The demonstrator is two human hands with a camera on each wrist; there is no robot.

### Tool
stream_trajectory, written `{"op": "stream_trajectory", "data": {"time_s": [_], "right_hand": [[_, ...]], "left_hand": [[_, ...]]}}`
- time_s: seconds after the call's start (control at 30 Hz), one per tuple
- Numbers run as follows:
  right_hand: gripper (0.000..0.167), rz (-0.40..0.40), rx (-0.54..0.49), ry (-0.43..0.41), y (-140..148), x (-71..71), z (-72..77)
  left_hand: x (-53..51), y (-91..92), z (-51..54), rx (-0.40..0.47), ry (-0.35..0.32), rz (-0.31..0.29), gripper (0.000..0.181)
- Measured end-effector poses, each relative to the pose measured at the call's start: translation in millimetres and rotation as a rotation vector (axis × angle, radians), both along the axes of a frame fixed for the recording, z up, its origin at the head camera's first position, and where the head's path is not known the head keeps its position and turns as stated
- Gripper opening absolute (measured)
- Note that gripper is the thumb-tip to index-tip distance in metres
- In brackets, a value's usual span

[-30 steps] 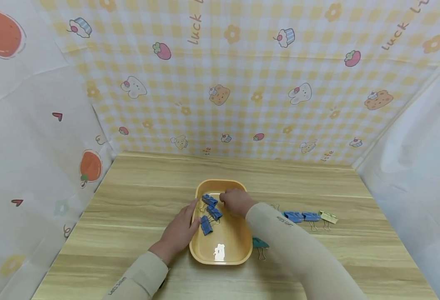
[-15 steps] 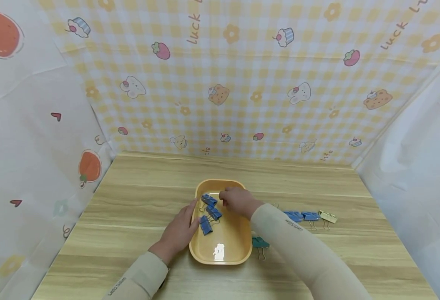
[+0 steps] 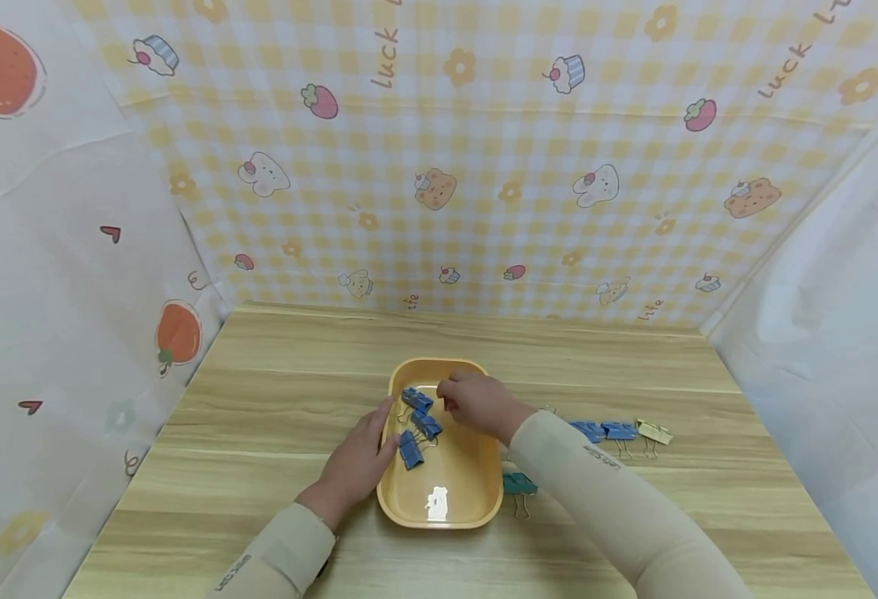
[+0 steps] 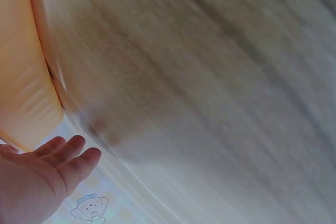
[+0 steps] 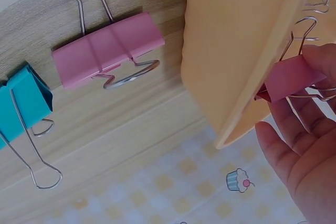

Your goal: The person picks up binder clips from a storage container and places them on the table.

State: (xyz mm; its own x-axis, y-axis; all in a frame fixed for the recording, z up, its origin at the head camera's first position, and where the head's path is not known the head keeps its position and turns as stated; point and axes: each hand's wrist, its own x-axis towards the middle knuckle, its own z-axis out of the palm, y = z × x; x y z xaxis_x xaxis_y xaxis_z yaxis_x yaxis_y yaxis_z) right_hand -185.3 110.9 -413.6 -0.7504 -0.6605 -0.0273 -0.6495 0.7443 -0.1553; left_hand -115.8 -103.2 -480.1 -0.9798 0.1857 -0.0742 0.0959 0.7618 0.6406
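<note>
A yellow plastic tray (image 3: 440, 526) lies in front of me with three blue binder clips along its left side: a far one (image 3: 417, 400), a middle one (image 3: 427, 424) and a near one (image 3: 411, 451). Alongside the tray's left wall, my left hand (image 3: 358, 456) rests with fingers extended, the thumb side at the rim. My right hand (image 3: 478, 405) reaches over the tray's far right part. Its fingers pinch a pink binder clip (image 5: 291, 77), seen in the right wrist view just inside the tray wall. That clip is hidden in the head view.
Right of the tray, a green binder clip (image 3: 519, 483) lies on the wooden table (image 3: 296, 358). Farther right are blue clips (image 3: 620, 431) and a yellow one (image 3: 654, 432). The right wrist view shows another pink clip (image 5: 107, 48) and a teal one (image 5: 23, 114) outside the tray.
My right forearm has swung slightly to the right, while its hand stays at nearly the same spot over the tray. The left hand and blue clips have not visibly moved.
</note>
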Motion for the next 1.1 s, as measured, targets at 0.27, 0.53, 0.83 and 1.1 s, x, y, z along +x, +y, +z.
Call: {"op": "stream_trajectory", "data": {"time_s": [0.27, 0.53, 0.83, 1.1], "right_hand": [[0.016, 0.027, -0.016, 0.039, 3, 2.4, -2.5], [0.015, 0.049, -0.060, 0.067, 9, 8.6, 2.3], [0.019, 0.064, -0.077, 0.065, 14, 13.3, 9.4], [0.017, 0.066, -0.122, 0.096, 24, 14.2, 12.9]], "left_hand": [[-0.2, 0.0, -1.6, -0.004, -0.003, 0.001, 0.062], [0.9, 0.2, -0.7, 0.003, -0.005, -0.002, 0.062], [2.1, 0.0, -0.4, 0.007, 0.004, -0.005, 0.061], [0.6, -0.6, -3.3, 0.002, 0.028, -0.013, 0.061]]}}
